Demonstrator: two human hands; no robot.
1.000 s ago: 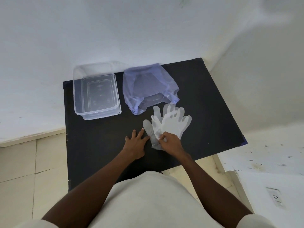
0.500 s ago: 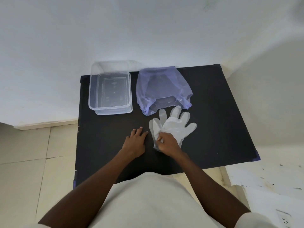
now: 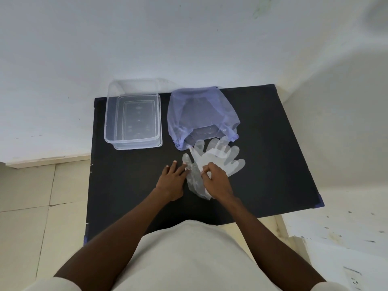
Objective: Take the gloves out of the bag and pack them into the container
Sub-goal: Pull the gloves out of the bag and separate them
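Clear plastic gloves [image 3: 218,158] lie stacked flat on the black table [image 3: 273,154], fingers pointing away from me, just in front of the crumpled blue bag [image 3: 201,114]. My right hand [image 3: 216,181] rests on the cuff end of the gloves and pinches the plastic between thumb and fingers. My left hand [image 3: 172,179] lies flat on the table beside the stack, fingers spread, its fingertips touching the glove's thumb edge. The clear rectangular container [image 3: 109,127] stands at the back left with nothing in it.
The container sits on its clear lid [image 3: 138,146]. A white wall runs behind the table. Tiled floor lies to the left, and a white ledge with a wall socket [image 3: 354,280] is at the lower right.
The camera view shifted, so the table sits further right in the frame. My left hand slid closer to the gloves. My right hand keeps its pinch on the glove cuff.
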